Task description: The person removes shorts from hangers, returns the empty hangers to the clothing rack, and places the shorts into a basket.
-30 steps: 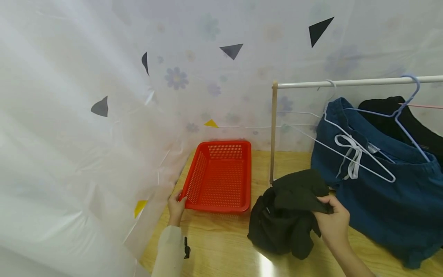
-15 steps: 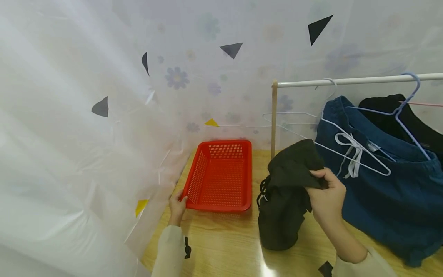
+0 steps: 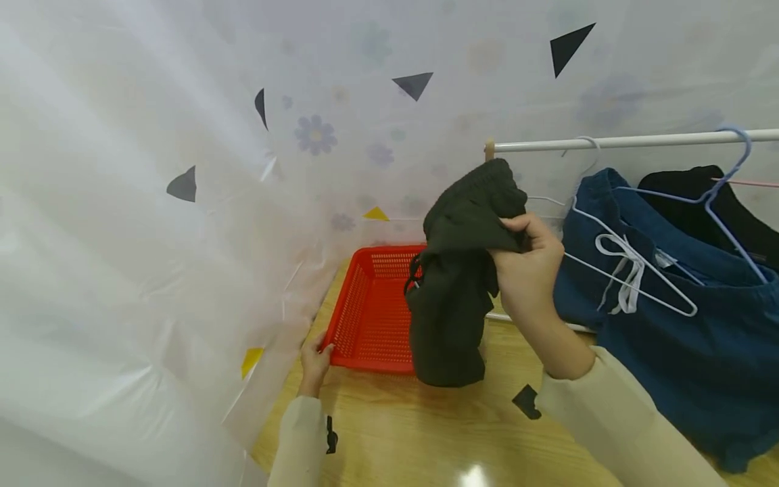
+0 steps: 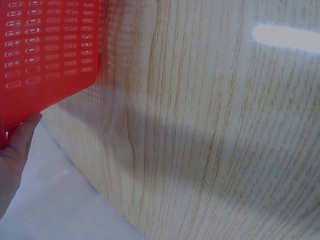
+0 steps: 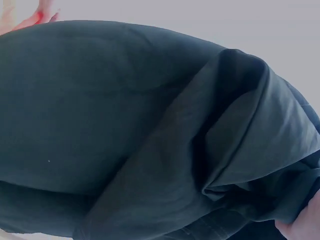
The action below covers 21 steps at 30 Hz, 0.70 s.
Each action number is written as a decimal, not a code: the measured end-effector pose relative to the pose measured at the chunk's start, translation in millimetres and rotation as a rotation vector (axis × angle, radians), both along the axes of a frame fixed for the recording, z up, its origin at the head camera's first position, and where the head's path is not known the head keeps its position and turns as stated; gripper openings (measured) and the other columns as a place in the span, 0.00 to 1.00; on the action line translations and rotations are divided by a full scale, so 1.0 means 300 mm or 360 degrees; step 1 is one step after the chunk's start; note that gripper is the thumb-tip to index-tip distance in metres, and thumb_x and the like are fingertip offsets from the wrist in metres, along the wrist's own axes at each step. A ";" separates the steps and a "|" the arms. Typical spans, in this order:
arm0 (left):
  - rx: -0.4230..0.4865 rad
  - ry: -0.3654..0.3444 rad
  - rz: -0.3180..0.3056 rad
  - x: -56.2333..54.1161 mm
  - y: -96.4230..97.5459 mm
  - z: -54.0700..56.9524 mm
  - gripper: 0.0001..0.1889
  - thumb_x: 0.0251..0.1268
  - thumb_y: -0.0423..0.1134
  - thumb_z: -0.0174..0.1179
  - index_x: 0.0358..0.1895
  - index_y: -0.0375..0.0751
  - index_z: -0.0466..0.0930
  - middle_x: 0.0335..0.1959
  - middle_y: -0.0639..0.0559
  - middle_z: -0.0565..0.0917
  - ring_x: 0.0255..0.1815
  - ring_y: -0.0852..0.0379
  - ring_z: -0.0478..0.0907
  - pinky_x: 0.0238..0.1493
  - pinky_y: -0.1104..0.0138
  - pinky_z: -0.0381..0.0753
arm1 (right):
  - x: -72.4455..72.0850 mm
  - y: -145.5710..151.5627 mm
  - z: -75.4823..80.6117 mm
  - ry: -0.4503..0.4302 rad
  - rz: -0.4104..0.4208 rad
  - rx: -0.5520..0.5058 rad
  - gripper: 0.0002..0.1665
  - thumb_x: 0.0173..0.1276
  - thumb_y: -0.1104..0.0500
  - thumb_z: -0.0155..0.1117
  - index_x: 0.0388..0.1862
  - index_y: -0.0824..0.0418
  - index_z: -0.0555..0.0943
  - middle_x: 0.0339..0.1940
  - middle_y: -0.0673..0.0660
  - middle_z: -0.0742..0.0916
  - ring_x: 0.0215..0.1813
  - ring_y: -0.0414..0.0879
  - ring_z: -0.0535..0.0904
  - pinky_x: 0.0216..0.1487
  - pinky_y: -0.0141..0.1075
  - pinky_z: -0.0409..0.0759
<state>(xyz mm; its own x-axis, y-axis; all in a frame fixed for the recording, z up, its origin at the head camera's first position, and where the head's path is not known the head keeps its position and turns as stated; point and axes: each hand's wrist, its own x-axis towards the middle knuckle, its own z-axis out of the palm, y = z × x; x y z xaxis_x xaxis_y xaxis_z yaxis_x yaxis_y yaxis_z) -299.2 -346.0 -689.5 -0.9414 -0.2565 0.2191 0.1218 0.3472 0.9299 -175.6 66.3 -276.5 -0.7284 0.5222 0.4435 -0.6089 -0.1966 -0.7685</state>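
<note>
In the head view my right hand [image 3: 528, 267] pinches a bunched pair of dark drawstring shorts [image 3: 453, 297] and holds them up. Their gathered waistband is uppermost, the cord hangs on the left side, and the cloth overlaps the right part of the red plastic basket [image 3: 377, 318]. My left hand [image 3: 315, 362] grips the basket's near left corner. The left wrist view has those fingers at the rim of the basket [image 4: 50, 55]. Dark cloth of the shorts [image 5: 125, 115] fills most of the right wrist view, with part of my right hand [image 5: 302, 225] at the lower right.
On the right stands a clothes rack [image 3: 651, 141]. Blue shorts [image 3: 663, 352] with a white drawstring and a black garment [image 3: 688, 189] hang there. A white hanger [image 3: 645, 270] overlaps the blue shorts. A plastic sheet [image 3: 122, 270] borders the wooden table [image 3: 389, 433] on the left.
My right hand has lifted the dark shorts off the table and carried them up and left, over toward the basket. My left hand has stayed at the basket's corner.
</note>
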 end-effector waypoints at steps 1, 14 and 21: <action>-0.0002 -0.0062 -0.0007 0.003 0.003 0.012 0.22 0.57 0.33 0.63 0.57 0.38 0.76 0.52 0.42 0.82 0.47 0.53 0.81 0.41 0.67 0.82 | -0.010 -0.013 0.013 0.0006 0.0029 -0.0022 0.24 0.46 0.83 0.63 0.18 0.51 0.79 0.26 0.47 0.82 0.35 0.39 0.79 0.36 0.26 0.81; 0.0048 -0.0130 -0.0035 -0.043 -0.042 -0.096 0.24 0.56 0.36 0.64 0.59 0.42 0.75 0.53 0.40 0.80 0.43 0.54 0.82 0.36 0.68 0.83 | -0.104 -0.154 0.081 0.0141 0.0088 0.0066 0.23 0.50 0.80 0.62 0.18 0.50 0.77 0.23 0.42 0.82 0.32 0.36 0.79 0.37 0.26 0.79; 0.0066 -0.0181 0.0019 -0.071 -0.073 -0.159 0.25 0.56 0.37 0.65 0.60 0.43 0.74 0.58 0.41 0.77 0.48 0.54 0.81 0.41 0.67 0.83 | -0.164 -0.192 -0.018 -0.0047 0.0029 0.0134 0.03 0.53 0.75 0.63 0.25 0.73 0.77 0.26 0.42 0.82 0.35 0.35 0.78 0.39 0.25 0.79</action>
